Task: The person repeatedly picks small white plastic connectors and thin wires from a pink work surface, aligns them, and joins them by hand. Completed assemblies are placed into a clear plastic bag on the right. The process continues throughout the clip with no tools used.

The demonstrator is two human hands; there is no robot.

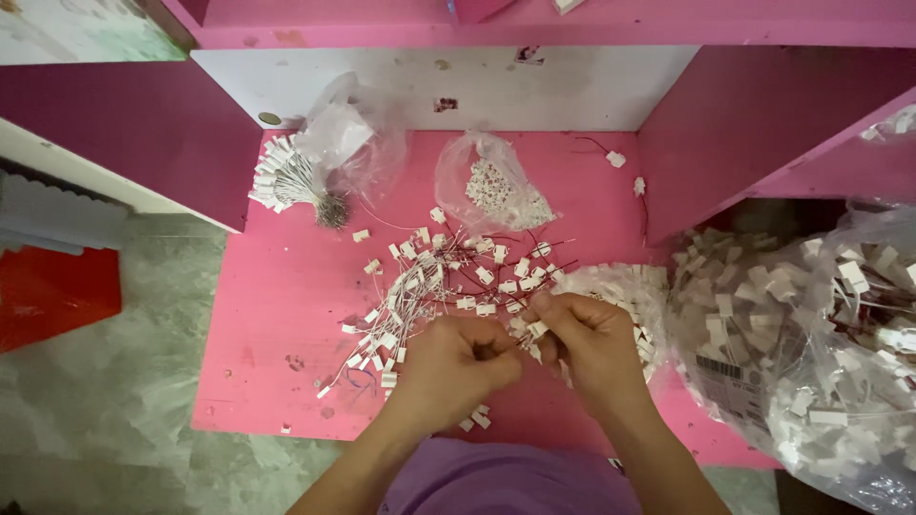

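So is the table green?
No, the table is pink, and small white connectors on thin wires lie scattered on it in front of both hands.

The left hand (456, 360) and the right hand (587, 336) meet over the pink bench (277, 315), pinching a small white plug (537, 330) between them. A pile of white plugs on thin wires (429, 281) lies just behind. A big clear bag (811, 343) of plugs sits at the right.

I'm looking at a small hand-assembly workshop: a pink tabletop (286, 315) strewn with white wired connectors (429, 281), with a bulging clear bag of them (811, 334) right of it.
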